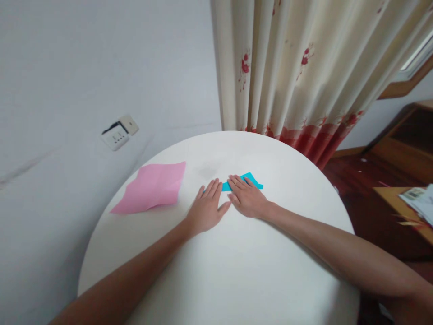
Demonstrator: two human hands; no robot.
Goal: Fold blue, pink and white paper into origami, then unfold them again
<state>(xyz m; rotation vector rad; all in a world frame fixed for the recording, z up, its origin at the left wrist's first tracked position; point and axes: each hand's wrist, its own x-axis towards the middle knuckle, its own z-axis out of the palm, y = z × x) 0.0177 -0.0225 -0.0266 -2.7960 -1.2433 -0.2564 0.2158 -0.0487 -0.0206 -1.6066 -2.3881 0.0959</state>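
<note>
Both hands lie flat with fingers spread, the left hand [206, 208] and right hand [246, 198] side by side pressing down on a folded blue paper [250, 180] near the middle of the round white table [237, 271], a creased pink sheet [152, 187] lying apart to their left.

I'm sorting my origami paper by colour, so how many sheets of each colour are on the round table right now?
Pink paper: 1, lying flat and creased, left of the hands
Blue paper: 1, folded, pressed under the left hand and right hand
Total: 2 sheets on the white table
</note>
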